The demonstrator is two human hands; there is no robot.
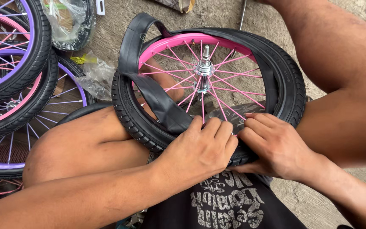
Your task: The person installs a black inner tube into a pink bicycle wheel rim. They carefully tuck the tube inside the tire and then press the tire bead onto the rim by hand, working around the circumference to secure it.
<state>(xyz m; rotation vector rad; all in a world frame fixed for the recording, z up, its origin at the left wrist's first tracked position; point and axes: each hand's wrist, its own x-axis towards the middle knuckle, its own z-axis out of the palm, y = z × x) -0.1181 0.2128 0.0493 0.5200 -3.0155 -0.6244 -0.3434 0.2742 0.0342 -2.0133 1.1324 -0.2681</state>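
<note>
- Small bicycle wheel with pink metal rim and black knobby rubber tyre (291,91) rests against the person's knees
- Limp black rubber inner tube (157,99) loops out over the rim's left side
- Left hand (200,150) and right hand (276,146), fingers curled together, press the tyre's near edge

Both forearms are bare, with no sleeves, watches or rings on the left hand (200,148) or the right hand (276,146). The knees at left and right of the frame are bare too. At the bottom centre shows a black shirt (225,203) printed with pale, cracked lettering.
</note>
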